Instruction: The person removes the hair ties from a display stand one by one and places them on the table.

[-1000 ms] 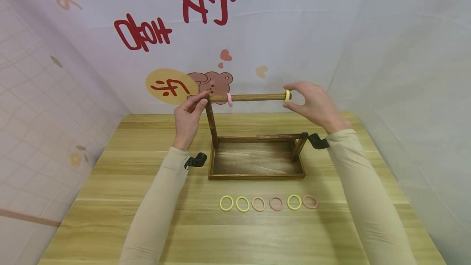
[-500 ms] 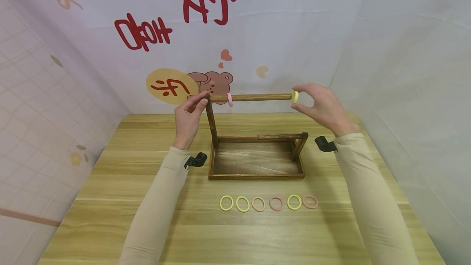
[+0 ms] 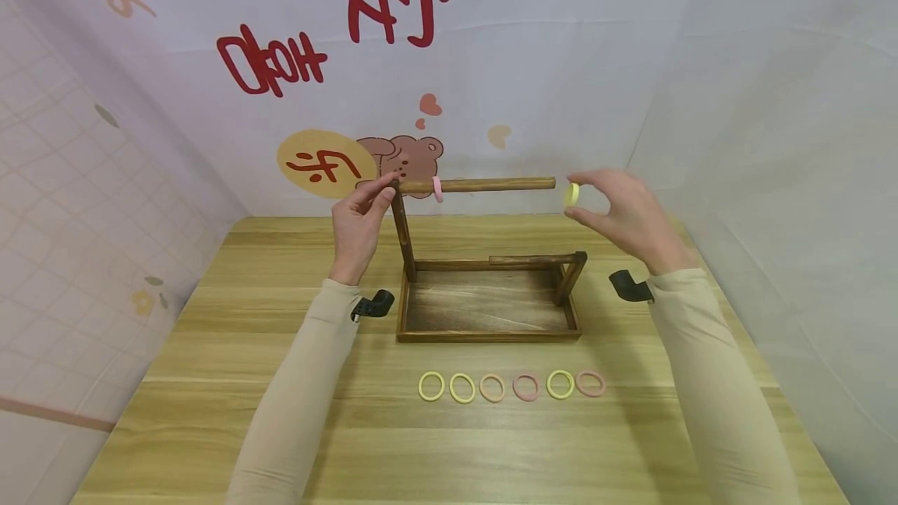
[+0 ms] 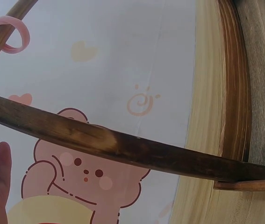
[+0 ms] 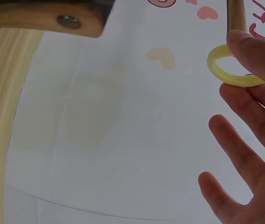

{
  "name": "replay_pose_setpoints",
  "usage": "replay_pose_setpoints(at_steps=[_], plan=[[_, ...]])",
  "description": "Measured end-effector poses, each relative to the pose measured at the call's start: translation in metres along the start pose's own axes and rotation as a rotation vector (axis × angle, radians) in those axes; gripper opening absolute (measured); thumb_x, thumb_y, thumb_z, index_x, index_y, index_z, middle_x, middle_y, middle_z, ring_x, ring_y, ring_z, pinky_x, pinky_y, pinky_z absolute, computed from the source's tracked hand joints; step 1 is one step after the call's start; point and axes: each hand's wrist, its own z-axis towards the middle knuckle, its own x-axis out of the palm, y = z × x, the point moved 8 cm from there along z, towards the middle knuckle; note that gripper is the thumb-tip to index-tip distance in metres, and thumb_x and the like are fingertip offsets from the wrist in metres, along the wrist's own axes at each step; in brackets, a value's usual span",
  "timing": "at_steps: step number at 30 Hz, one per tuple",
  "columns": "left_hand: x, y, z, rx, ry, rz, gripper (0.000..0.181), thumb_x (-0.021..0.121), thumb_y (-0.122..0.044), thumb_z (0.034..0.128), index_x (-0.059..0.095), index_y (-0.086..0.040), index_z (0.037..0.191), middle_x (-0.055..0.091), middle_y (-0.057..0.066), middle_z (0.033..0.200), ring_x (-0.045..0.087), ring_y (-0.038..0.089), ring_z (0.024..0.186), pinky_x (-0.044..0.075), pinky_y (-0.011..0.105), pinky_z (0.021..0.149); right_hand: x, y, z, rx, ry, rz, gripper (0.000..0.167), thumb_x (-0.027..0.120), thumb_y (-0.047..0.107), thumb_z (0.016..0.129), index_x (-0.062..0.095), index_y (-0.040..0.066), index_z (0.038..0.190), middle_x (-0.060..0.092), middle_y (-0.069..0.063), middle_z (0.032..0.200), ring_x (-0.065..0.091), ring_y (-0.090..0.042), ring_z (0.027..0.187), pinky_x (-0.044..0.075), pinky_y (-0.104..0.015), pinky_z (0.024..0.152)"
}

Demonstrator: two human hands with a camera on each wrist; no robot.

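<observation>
A dark wooden stand point(image 3: 489, 337) with a tray base holds a long upper rod point(image 3: 501, 185) on its tall left post. At that post's top my left hand point(image 3: 356, 231) pinches the stand near the rod's base. A pink ring point(image 3: 438, 189) hangs around the rod, towards its left end. Just off the rod's free right end, my right hand point(image 3: 634, 217) pinches a yellow ring point(image 3: 575, 193) between thumb and fingers. In the right wrist view the yellow ring point(image 5: 237, 81) is tilted, its other fingers spread below. The left fingertips are mostly cut off in the left wrist view.
A shorter lower rod point(image 3: 531, 260) points left from the stand's right post. In front of the tray lies a row of several rings: yellow, a peach ring point(image 3: 493, 388) and pink ones. A printed white curtain point(image 3: 561, 61) hangs behind the wooden table point(image 3: 281, 380).
The yellow ring was around the rod's right end. My right hand has drawn it off to the right and slightly down. The left hand stays where it was.
</observation>
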Motion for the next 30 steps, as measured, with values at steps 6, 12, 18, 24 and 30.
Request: replay_pose_setpoints(at_steps=[6, 12, 18, 24, 30], plan=[[0.0, 0.0, -0.001, 0.005, 0.002, 0.002, 0.028, 0.069, -0.013, 0.1007, 0.075, -0.005, 0.126, 0.075, 0.006, 0.12, 0.071, 0.012, 0.109, 0.056, 0.031, 0.098, -0.001, 0.003, -0.011, -0.029, -0.026, -0.003, 0.048, 0.084, 0.012, 0.088, 0.068, 0.002, 0.132, 0.069, -0.017, 0.13, 0.06, -0.04, 0.125, 0.044, -0.057, 0.106], [-0.001, 0.0, -0.001, 0.016, -0.002, 0.017, 0.027, 0.069, -0.014, 0.1008, 0.075, -0.006, 0.126, 0.074, 0.011, 0.121, 0.072, 0.013, 0.108, 0.057, 0.031, 0.097, 0.0, 0.003, -0.021, -0.035, -0.03, -0.002, 0.047, 0.084, 0.01, 0.087, 0.068, 0.0, 0.131, 0.069, -0.018, 0.129, 0.06, -0.04, 0.124, 0.045, -0.056, 0.106], [0.0, 0.001, 0.0, -0.016, -0.01, 0.011, 0.027, 0.068, -0.008, 0.1007, 0.074, -0.003, 0.127, 0.073, 0.016, 0.122, 0.071, 0.007, 0.105, 0.057, 0.028, 0.096, 0.0, 0.004, -0.032, -0.068, -0.056, -0.021, 0.048, 0.086, 0.009, 0.084, 0.069, 0.001, 0.128, 0.071, -0.017, 0.126, 0.063, -0.04, 0.119, 0.047, -0.055, 0.102], [0.001, -0.005, -0.001, -0.028, -0.009, 0.039, 0.028, 0.066, -0.005, 0.1014, 0.072, 0.002, 0.128, 0.072, 0.019, 0.122, 0.069, 0.003, 0.104, 0.056, 0.026, 0.095, 0.001, 0.007, -0.047, -0.135, -0.096, -0.04, 0.049, 0.089, 0.005, 0.078, 0.071, 0.0, 0.123, 0.073, -0.017, 0.119, 0.065, -0.039, 0.111, 0.049, -0.054, 0.096], [0.004, -0.029, -0.006, -0.025, -0.007, 0.045, 0.027, 0.066, -0.004, 0.1012, 0.071, 0.005, 0.126, 0.074, 0.019, 0.119, 0.069, 0.002, 0.101, 0.056, 0.025, 0.094, 0.006, 0.006, -0.062, -0.15, -0.09, -0.077, 0.051, 0.091, 0.009, 0.077, 0.07, 0.0, 0.123, 0.073, -0.016, 0.119, 0.065, -0.039, 0.111, 0.05, -0.054, 0.095]])
